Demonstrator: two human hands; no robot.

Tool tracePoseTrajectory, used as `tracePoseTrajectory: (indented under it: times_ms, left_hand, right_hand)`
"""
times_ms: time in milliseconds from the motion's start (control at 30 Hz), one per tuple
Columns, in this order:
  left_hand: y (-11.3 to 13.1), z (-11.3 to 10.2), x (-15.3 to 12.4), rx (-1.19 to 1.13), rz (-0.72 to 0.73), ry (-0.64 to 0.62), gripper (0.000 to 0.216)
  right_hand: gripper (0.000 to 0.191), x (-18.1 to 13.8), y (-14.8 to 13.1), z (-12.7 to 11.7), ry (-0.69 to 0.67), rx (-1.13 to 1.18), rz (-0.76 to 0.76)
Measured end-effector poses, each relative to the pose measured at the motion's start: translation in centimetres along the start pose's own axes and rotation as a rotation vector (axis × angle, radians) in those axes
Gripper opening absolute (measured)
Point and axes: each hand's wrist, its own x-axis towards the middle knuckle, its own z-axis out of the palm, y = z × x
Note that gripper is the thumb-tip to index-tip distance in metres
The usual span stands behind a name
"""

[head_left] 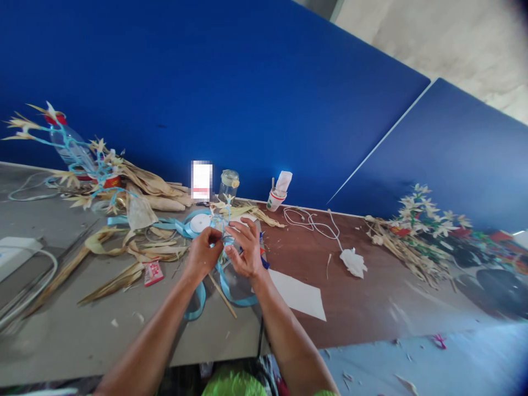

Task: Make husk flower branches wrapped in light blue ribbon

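My left hand [204, 254] is closed in a pinch on the thin stem of a small handmade flower [223, 204], whose pale petals and light blue stem rise just above the fingers. Beside it, my right hand [246, 248] has its fingers apart and curved around the stem; whether a fingertip touches it cannot be made out. Light blue ribbon [226, 291] loops on the table below both hands. A white ribbon spool [201, 223] lies just behind my left hand. A thin stick [223, 297] rests under my wrists.
Dried corn husks [159, 187] and a branch of blue-stemmed flowers [68, 146] lie at left. A lidded jar [229, 184], a paper cup [276, 199] and a white cable [307, 220] are along the blue partition [206, 82]. White paper [297, 294] lies right; white flowers [418, 212] stand farther right.
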Motion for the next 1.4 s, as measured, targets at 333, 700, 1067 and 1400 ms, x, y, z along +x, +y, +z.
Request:
tracePoseTrajectory:
  times_ms: [333, 700, 1067, 1400]
  left_hand:
    - [-0.4, 0.1, 0.2, -0.052, -0.007, 0.016, 0.012]
    - [-0.3, 0.0, 0.5, -0.279, -0.129, 0.054, 0.018]
    - [1.0, 0.0, 0.3, -0.722, -0.269, 0.005, 0.026]
    - [0.7, 0.1, 0.3, -0.613, -0.27, -0.017, 0.029]
  right_hand:
    - [0.051, -0.4, 0.1, 0.2, 0.099, 0.204, 0.147]
    - [0.033, -0.6, 3.8, 2.9, 0.564, 0.703, 0.903]
    - [0.021, -0.8, 2.2, 3.4, 0.096, 0.693, 0.683]
    - [0.016, -0.3, 1.0, 2.9, 0.027, 0.832, 0.737]
